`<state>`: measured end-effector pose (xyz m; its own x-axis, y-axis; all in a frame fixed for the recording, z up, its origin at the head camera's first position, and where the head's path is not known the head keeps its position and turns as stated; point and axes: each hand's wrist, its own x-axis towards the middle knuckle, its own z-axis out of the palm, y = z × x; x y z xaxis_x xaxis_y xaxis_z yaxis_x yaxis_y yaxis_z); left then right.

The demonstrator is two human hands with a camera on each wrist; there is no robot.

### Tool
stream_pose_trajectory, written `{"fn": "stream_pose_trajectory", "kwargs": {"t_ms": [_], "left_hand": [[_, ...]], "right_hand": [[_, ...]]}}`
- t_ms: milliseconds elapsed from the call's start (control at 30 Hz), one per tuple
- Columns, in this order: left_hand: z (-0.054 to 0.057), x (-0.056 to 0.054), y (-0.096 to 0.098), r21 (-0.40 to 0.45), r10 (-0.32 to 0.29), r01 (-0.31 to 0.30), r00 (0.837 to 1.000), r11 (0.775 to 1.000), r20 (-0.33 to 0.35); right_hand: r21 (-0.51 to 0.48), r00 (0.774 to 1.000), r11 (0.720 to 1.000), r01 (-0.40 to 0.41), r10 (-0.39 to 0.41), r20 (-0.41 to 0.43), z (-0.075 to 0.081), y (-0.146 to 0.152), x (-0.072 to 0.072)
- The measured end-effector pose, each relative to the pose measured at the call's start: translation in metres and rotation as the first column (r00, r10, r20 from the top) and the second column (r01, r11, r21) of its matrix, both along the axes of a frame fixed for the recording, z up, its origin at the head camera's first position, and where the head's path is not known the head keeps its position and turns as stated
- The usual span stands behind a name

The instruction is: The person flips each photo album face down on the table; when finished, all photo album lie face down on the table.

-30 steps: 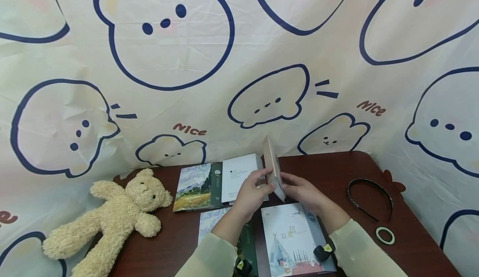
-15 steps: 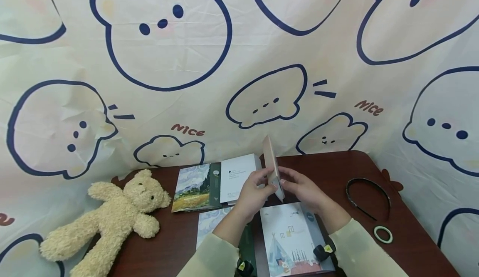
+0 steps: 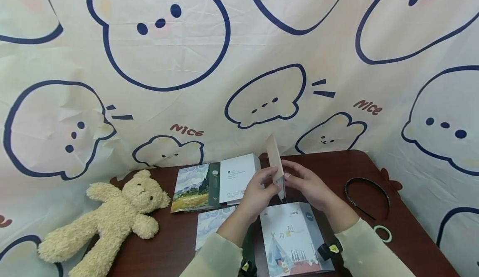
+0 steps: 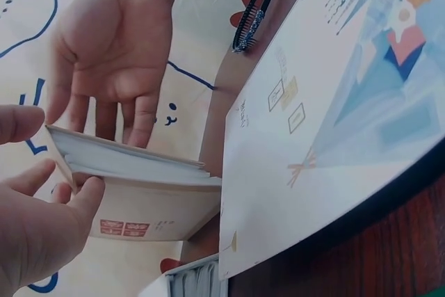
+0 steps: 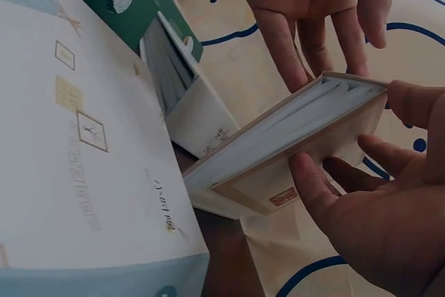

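Observation:
Between my two hands a thin, beige hardcover book stands upright on edge, its pale pages showing between the covers in both wrist views. My left hand holds one cover, fingers on the beige face and thumb at the corner. From the other side my right hand holds it, fingertips on the opposite cover and thumb at the corner. A small red stamp marks one cover. Below the hands lies a thick white book with a tent drawing. Left of it, my left forearm partly hides a blue-and-green book.
At the back left of the brown table lie a landscape-cover book and a white book. A plush bear sprawls on the left. On the right are a black headband and a pale green ring. A printed cloth hangs behind.
Both hands and the upright book have shifted slightly right. My right hand has moved a little farther out, its fingers more spread. The other books stay in place.

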<state>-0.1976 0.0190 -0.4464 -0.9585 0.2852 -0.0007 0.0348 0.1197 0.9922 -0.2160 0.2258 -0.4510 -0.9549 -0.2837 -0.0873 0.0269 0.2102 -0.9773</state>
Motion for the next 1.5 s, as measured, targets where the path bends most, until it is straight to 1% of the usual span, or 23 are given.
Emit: {"fn": "stream_pose_trajectory", "kwargs": {"t_ms": [233, 367, 500, 600, 767, 900, 1067, 1367, 1500], "left_hand": [[-0.005, -0.001, 0.007, 0.062, -0.009, 0.005, 0.998, 0.998, 0.057], [-0.008, -0.002, 0.013, 0.085, -0.018, 0.01, 0.996, 0.996, 0.087], [-0.011, -0.001, 0.018, 0.104, -0.047, 0.033, 0.991, 0.994, 0.129], [-0.014, 0.0, 0.021, 0.085, -0.062, 0.049, 0.986, 0.995, 0.153], [-0.018, 0.004, 0.025, 0.028, -0.062, 0.058, 0.981, 0.998, 0.182], [-0.019, 0.006, 0.026, 0.013, -0.062, 0.061, 0.982, 0.998, 0.176], [-0.022, 0.006, 0.027, 0.002, -0.061, 0.061, 0.986, 0.998, 0.158], [-0.027, 0.008, 0.028, -0.05, -0.065, 0.075, 0.982, 0.996, 0.176], [-0.029, 0.008, 0.029, -0.05, -0.072, 0.082, 0.982, 0.995, 0.177]], "right_hand": [[-0.029, 1.0, 1.0, -0.003, 0.002, -0.026, 0.003, 0.008, -0.001], [-0.015, 0.999, 1.0, 0.015, -0.015, -0.041, 0.003, 0.013, -0.001], [0.003, 0.998, 1.0, 0.031, -0.031, -0.058, 0.002, 0.02, 0.0], [-0.007, 0.997, 0.999, 0.039, -0.04, -0.068, 0.002, 0.025, 0.0], [-0.005, 0.995, 0.998, 0.056, -0.056, -0.082, 0.001, 0.032, 0.001], [0.014, 0.993, 0.997, 0.071, -0.07, -0.096, -0.002, 0.035, 0.001], [0.028, 0.992, 0.996, 0.089, -0.086, -0.089, -0.004, 0.037, 0.001], [0.014, 0.99, 0.993, 0.115, -0.114, -0.086, -0.004, 0.041, 0.004], [0.015, 0.988, 0.992, 0.129, -0.127, -0.085, -0.006, 0.044, 0.005]]}}
